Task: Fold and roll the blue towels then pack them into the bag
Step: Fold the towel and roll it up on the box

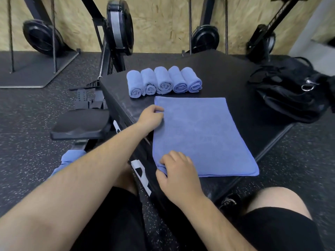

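Gripping the left side of the flat blue towel [199, 134] at centre frame, both hands were closed on cloth. The left hand [151, 117] pinched the left edge near the upper corner. The right hand [178, 171] had its fingers curled round the lower-left corner, which was lifted slightly off the black platform [235, 73]. The towel lay on that platform just below a row of five rolled towels [164, 81] at upper centre, close to them but apparently not touching. The black bag [290, 91] sat at the right of frame, well apart (couldn't tell if its opening was unzipped). More blue cloth [70, 158] showed at lower left by the knee.

Likely step: folding the left side over to the right before rolling.

Risks:
- Uneven lift from the two hands would skew the fold and give a lopsided roll.
- The left edge sat right at the platform's lip, so a loose pinch could let the cloth slide off.
- A wide sweep of the left hand could knock the nearest rolls open.
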